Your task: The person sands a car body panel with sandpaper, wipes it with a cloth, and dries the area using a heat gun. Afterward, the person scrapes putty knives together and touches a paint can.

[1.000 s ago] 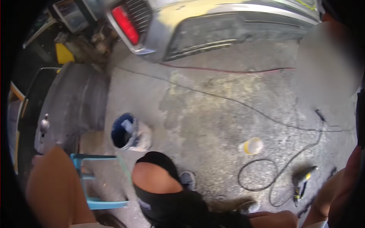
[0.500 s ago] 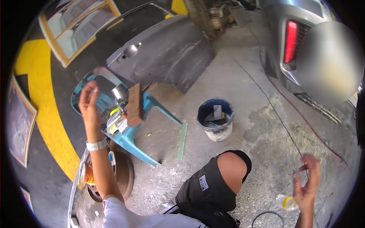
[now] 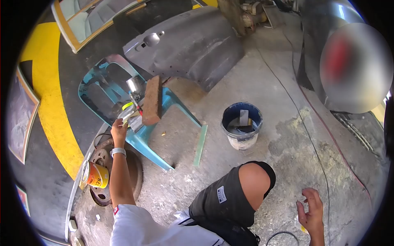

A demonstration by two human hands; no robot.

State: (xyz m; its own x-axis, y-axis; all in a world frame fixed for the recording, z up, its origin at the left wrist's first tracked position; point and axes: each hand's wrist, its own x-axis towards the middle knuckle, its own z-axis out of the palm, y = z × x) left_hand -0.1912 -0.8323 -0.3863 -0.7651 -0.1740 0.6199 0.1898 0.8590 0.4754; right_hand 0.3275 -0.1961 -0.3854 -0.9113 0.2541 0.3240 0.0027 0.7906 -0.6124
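Observation:
My left hand (image 3: 119,132) reaches to the near edge of the blue plastic chair (image 3: 147,152). Its fingers are pressed together against a cluster of flat, silvery and yellow-green pieces on the seat; which piece they pinch is hard to make out. Beside that cluster on the chair are a spray gun (image 3: 134,85) with a metal cup and a long brown block (image 3: 152,99). My right hand (image 3: 312,210) hangs low at the right, thumb and curled fingers apart, with nothing held. Behind it, a clear container with a yellow rim (image 3: 303,228) is partly hidden.
A bucket (image 3: 242,140) with tools inside stands on the concrete floor. An orange-yellow can (image 3: 97,175) rests on a rusty wheel rim (image 3: 133,180). Behind the chair leans a grey car door (image 3: 188,49). A green strip (image 3: 200,145) lies by the chair leg; a red hose (image 3: 328,131) crosses the floor.
My left hand has come down from its raised position above the chair to the pieces on the seat. My right hand has moved left and lower. The view has shifted slightly.

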